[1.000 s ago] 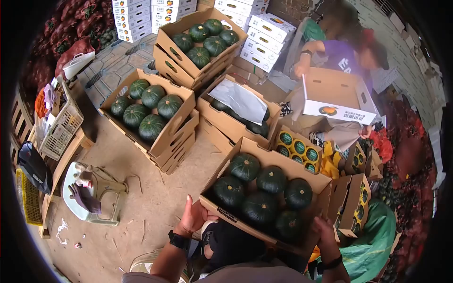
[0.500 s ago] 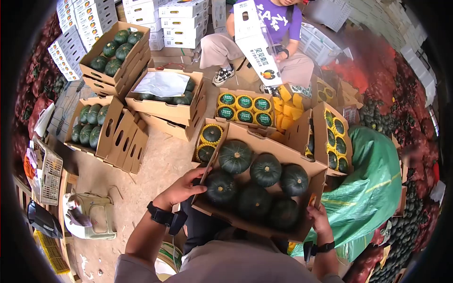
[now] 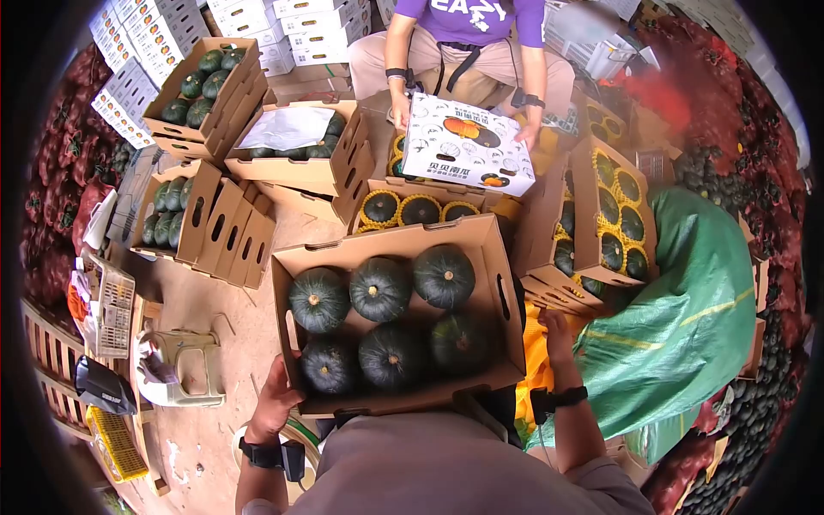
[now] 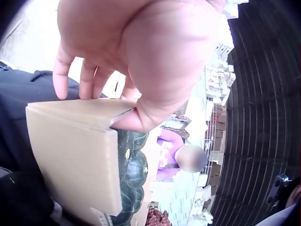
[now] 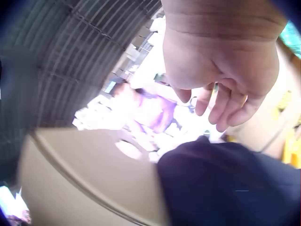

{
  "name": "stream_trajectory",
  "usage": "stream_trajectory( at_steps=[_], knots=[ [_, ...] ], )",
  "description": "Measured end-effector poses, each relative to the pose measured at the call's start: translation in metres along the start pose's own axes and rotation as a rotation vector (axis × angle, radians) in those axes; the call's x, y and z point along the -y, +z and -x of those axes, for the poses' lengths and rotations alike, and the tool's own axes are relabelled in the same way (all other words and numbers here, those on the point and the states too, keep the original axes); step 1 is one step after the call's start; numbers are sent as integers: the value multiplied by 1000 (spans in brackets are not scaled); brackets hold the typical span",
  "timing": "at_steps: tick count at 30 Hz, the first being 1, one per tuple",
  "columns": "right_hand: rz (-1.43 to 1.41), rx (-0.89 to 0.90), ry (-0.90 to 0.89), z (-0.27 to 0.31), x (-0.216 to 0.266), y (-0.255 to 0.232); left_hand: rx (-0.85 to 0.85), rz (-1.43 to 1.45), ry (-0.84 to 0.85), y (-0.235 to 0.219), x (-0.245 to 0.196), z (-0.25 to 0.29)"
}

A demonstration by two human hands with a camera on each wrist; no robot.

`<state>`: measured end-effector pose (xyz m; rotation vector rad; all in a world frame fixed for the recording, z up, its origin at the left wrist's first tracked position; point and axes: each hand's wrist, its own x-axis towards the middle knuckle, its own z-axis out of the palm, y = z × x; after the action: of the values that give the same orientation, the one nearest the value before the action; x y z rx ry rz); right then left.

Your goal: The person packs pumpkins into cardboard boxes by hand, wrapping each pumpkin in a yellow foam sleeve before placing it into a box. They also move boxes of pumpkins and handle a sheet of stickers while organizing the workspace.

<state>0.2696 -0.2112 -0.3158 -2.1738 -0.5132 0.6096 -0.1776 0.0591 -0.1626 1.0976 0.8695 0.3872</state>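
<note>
An open cardboard box (image 3: 399, 245) of several dark green pumpkins (image 3: 380, 289) is at the person's lap, level with the knees. The left hand (image 3: 276, 399) grips its near left corner; in the left wrist view the thumb is inside the rim and the fingers (image 4: 87, 80) are outside the wall. The right hand (image 3: 556, 335) is off the box, to the right of its end wall with the handle slot. In the right wrist view its fingers (image 5: 221, 106) hang loosely bent around nothing, above a dark trouser leg (image 5: 225, 181).
Opposite sits another person in a purple shirt (image 3: 481, 21), holding a white printed carton (image 3: 468, 142). Boxes of pumpkins in yellow foam nets (image 3: 421, 209) stand beyond the lap and to the right. A green tarp (image 3: 678, 326) lies right; stacked boxes (image 3: 227, 232) and a stool (image 3: 184, 369) are left.
The pumpkin box has moved left and turned squarer to the body. The right hand has let go of its right side. The other person has turned the white carton flat and lowered it.
</note>
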Motion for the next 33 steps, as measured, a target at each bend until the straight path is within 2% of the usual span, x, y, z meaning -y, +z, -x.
stream_trajectory(
  at_steps=[1, 3, 5, 6, 7, 9, 10, 13, 14, 15, 17, 19, 20, 21, 23, 25, 26, 28, 30, 31, 33],
  knots=[
    [282, -77, 20, -10, -60, 9, -11, -28, 10, 2, 0, 0],
    [484, -250, 357, 13, -83, 25, -27, -89, 28, 6, -1, 0],
    [552, -316, 408, 36, -130, 34, -22, -127, -10, 10, -9, -3],
    [517, -297, 287, 42, -176, 39, -18, -145, -28, 14, -12, -4],
    [479, -280, 167, 44, -201, 41, -99, -253, -18, 17, -15, -5],
    [449, -104, 173, 36, -191, 43, -263, -470, 12, 30, -31, -9],
    [471, -94, 237, 31, -190, 50, -450, -907, 254, 50, -41, -10],
    [82, 28, 497, 27, -132, 45, -269, -1228, 602, 89, -70, -15],
    [-101, 57, 489, 19, -144, 52, -212, -1348, 613, 106, -71, -19],
    [-283, 87, 478, 13, -148, 57, -138, -1480, 601, 119, -66, -23],
    [-331, 44, 502, 9, -152, 60, 48, -1644, 363, 148, -60, -30],
    [-381, -3, 525, 3, -162, 65, 86, -1676, 238, 161, -52, -40],
    [-493, 10, 549, 1, -173, 63, 109, -1691, 175, 162, -50, -44],
    [-607, 21, 573, -3, -205, 58, 155, -1646, 246, 160, -51, -47],
    [-903, 14, 566, 4, -204, 42, 249, -1549, 387, 154, -53, -50],
    [-1155, 219, 429, 39, -96, -14, 294, -1498, 446, 150, -60, -51],
    [-1152, 231, 357, 40, -82, -26, 321, -1471, 476, 149, -64, -51],
    [-1151, 234, 202, 48, -43, -50, 252, -1324, 510, 155, -77, -48],
    [-1131, 122, 39, 60, 13, -68, 199, -1191, 501, 161, -87, -44],
    [-1117, 69, -47, 66, 44, -75, 254, -1091, 474, 165, -91, -42],
    [-1044, 237, -240, 79, 110, -83, 357, -900, 413, 171, -100, -37]
  ],
)
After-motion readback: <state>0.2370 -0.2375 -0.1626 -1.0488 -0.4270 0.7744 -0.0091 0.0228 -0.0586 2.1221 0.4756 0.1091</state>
